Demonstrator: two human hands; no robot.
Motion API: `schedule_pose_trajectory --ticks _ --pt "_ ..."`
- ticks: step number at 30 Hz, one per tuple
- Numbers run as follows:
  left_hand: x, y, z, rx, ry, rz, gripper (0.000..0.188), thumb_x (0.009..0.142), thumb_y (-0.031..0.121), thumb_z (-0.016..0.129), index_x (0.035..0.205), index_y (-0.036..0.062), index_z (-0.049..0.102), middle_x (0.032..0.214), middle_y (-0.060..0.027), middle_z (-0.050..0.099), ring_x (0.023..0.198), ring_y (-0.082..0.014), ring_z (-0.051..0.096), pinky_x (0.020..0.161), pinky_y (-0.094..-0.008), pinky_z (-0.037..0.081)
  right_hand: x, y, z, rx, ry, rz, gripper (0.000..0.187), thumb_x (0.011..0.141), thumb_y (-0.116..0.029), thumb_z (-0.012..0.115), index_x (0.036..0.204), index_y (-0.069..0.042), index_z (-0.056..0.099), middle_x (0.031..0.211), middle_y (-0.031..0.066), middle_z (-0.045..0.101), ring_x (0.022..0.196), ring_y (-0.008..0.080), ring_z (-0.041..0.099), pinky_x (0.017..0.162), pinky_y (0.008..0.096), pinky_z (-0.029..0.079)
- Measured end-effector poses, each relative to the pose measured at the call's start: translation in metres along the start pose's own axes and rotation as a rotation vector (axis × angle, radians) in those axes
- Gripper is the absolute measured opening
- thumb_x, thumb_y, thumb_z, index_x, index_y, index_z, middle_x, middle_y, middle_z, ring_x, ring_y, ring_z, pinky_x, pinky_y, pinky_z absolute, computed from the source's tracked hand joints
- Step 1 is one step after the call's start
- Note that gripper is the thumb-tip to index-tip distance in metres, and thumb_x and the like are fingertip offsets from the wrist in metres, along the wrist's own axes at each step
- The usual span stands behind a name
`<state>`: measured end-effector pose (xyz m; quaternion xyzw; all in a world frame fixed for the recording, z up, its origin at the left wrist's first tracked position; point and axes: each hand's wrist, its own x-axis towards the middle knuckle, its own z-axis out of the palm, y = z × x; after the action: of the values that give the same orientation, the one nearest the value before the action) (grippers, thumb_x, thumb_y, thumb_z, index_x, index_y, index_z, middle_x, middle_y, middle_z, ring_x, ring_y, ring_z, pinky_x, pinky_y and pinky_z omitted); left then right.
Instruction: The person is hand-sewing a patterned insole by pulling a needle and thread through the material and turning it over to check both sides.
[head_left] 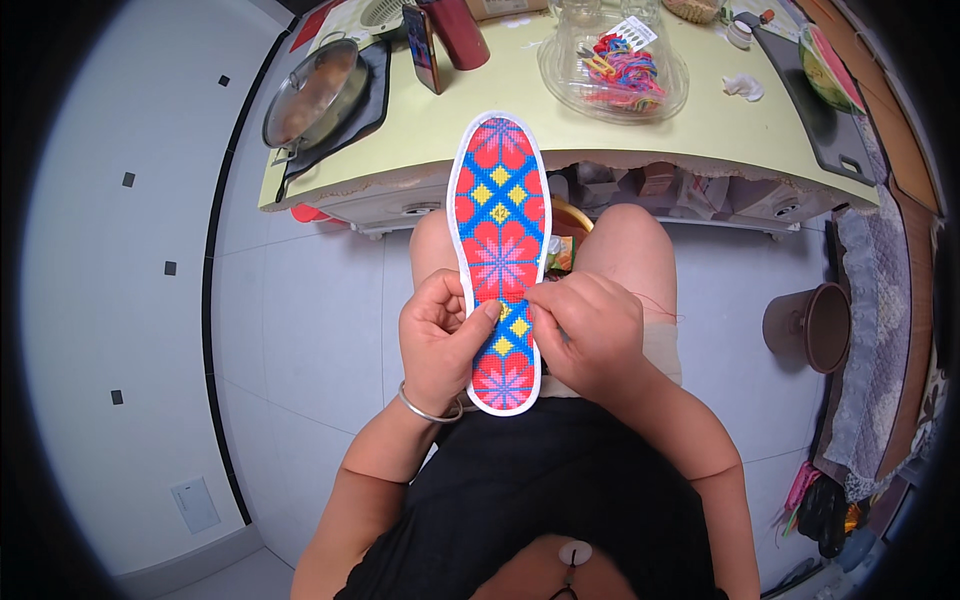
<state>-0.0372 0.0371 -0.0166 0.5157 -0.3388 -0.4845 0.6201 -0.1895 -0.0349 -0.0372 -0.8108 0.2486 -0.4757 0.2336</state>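
Observation:
An embroidered shoe insole [502, 262], white-edged with red and pink flowers and yellow diamonds on blue, stands lengthwise above my lap. My left hand [440, 328] grips its left edge, the thumb lying on the patterned face and the fingers behind. At the right edge, about the middle of the sole, my right hand [590, 320] is closed in a pinch with its fingertips against the stitched face. Whatever sits between those fingertips is too small to make out. A thin red thread [655, 303] trails out beside the right hand's knuckles.
On the pale table [450, 130] ahead are a lidded pan [318, 95], a propped phone [421, 50], a dark red cylinder [458, 35], a clear plastic container [612, 90] of coloured threads, and watermelon [828, 70] on a board. A brown bin [815, 325] stands right.

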Motion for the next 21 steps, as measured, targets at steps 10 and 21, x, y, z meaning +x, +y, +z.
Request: schedule_pose_trajectory --ticks 10,21 --pt "-0.001 -0.002 0.000 0.001 -0.011 0.016 0.012 0.084 -0.005 0.059 0.094 -0.0035 0.052 0.090 -0.0114 0.065 0.078 -0.0076 0.062 0.069 -0.0208 0.051 0.000 0.001 0.003 0.000 0.009 -0.011 0.015 0.068 -0.001 0.064 0.081 -0.002 0.058 0.065 0.0079 0.052 0.058 0.0240 0.054 0.050 0.0338 0.043" --pt "-0.006 -0.020 0.002 0.540 0.096 0.336 0.011 0.078 0.000 0.066 0.077 -0.0002 0.055 0.064 0.0012 0.054 0.053 -0.0017 0.043 0.046 -0.0175 0.035 0.002 -0.009 0.001 -0.156 -0.137 -0.022 0.014 0.068 -0.006 0.065 0.078 -0.004 0.056 0.066 0.0066 0.051 0.060 0.0232 0.054 0.051 0.0343 0.043"
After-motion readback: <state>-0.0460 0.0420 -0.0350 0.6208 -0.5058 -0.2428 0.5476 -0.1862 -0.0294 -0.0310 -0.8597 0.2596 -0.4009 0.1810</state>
